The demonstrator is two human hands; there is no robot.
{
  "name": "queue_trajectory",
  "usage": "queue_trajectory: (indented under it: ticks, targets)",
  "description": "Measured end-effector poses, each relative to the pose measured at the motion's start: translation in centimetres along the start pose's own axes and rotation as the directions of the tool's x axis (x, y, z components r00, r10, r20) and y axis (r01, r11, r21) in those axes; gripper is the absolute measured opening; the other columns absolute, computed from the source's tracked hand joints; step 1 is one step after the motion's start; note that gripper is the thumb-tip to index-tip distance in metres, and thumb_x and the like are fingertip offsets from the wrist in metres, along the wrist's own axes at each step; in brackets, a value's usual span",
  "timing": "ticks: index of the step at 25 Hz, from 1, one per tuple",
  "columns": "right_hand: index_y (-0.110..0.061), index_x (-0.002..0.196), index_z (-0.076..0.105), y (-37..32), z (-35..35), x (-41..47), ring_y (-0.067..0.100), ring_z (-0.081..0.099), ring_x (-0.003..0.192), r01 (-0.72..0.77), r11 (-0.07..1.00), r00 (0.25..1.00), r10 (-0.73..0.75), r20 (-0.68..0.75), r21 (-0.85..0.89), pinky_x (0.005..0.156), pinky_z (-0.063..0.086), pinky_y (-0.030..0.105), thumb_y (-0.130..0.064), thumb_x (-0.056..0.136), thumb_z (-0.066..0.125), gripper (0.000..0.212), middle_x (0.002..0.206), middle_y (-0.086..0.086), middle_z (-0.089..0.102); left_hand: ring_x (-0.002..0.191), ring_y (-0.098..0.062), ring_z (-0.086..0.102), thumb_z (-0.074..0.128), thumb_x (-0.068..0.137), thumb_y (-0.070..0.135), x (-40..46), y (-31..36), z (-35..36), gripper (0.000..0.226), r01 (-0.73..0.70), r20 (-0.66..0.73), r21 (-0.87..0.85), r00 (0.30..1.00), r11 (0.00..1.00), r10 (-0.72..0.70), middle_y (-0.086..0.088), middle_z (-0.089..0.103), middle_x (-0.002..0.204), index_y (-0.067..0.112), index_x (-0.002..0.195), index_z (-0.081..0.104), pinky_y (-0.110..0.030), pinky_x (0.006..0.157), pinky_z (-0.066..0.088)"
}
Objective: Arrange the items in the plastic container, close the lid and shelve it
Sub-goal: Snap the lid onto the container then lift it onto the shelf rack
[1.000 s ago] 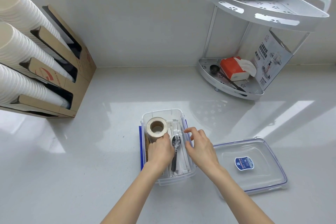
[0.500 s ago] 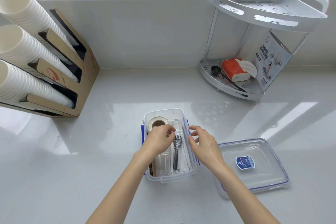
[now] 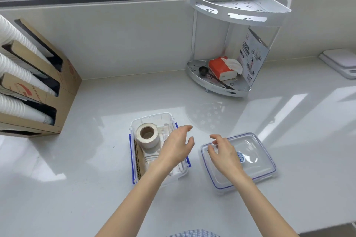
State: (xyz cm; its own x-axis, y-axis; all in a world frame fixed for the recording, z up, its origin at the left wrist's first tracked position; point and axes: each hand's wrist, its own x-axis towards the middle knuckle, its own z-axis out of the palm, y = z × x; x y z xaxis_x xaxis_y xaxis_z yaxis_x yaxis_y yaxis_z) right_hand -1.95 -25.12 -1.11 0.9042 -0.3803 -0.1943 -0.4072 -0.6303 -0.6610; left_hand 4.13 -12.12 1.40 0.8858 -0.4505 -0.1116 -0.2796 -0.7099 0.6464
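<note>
Our right hand has left the box and now reaches, open and empty, onto the lid, while our left hand floats open, so we think closing comes next.

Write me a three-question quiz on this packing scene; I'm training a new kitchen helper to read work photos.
1. True or false: the lid is clipped onto the plastic container.
2. Which hand is over the lid? A) left hand B) right hand
3. Fill in: the roll of tape lies at the container's ____ end, towards the window.

Key: 1 false, it lies on the counter beside the container; 2 B; 3 far.
</note>
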Motion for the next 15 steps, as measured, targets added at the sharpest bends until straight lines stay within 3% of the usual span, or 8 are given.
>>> queue_trajectory:
  ticks: [4, 8, 12, 15]
  targets:
    - [-0.016, 0.131, 0.040, 2.8, -2.0, -0.5, 0.029, 0.048, 0.117, -0.139, 0.987, 0.990, 0.140, -0.002, -0.083, 0.095, 0.039, 0.038, -0.022, 0.091, 0.042, 0.041, 0.125, 0.011, 0.049, 0.134, -0.020, 0.035, 0.039, 0.093, 0.020, 0.8, 1.7, 2.8, 0.047, -0.031, 0.146, 0.046, 0.989, 0.998, 0.024, -0.007, 0.040, 0.145, 0.010, 0.138, 0.031, -0.032, 0.110, 0.029]
    - [-0.014, 0.135, 0.035, 5.0, -3.3, -1.4, 0.037, 0.034, 0.123, -0.286, 0.937, 0.958, 0.281, -0.053, -0.202, 0.101, 0.035, 0.042, -0.025, 0.091, 0.044, 0.046, 0.131, 0.019, 0.037, 0.137, -0.026, 0.029, 0.040, 0.092, 0.020, 2.0, 2.2, 5.2, 0.054, -0.044, 0.271, 0.175, 0.963, 0.984, -0.005, -0.010, 0.029, 0.151, 0.006, 0.141, 0.023, -0.034, 0.112, 0.026]
    - [-0.012, 0.137, 0.027, 6.3, -3.7, -2.6, 0.041, 0.032, 0.119, -0.409, 0.868, 0.912, 0.402, -0.085, -0.281, 0.101, 0.035, 0.044, -0.031, 0.091, 0.044, 0.052, 0.133, 0.024, 0.026, 0.138, -0.028, 0.026, 0.042, 0.091, 0.023, 1.8, 2.5, 7.0, 0.059, -0.042, 0.328, 0.255, 0.944, 0.966, -0.046, -0.013, 0.027, 0.151, 0.004, 0.141, 0.018, -0.037, 0.112, 0.023]
    - [-0.010, 0.141, 0.013, 6.7, -3.4, -3.4, 0.042, 0.033, 0.116, -0.457, 0.862, 0.886, 0.463, -0.027, -0.220, 0.099, 0.036, 0.043, -0.031, 0.091, 0.042, 0.061, 0.133, 0.028, 0.020, 0.137, -0.028, 0.026, 0.042, 0.090, 0.024, 1.6, 2.9, 7.9, 0.059, -0.016, 0.335, 0.266, 0.939, 0.964, -0.076, -0.014, 0.030, 0.148, 0.004, 0.140, 0.020, -0.038, 0.111, 0.025]
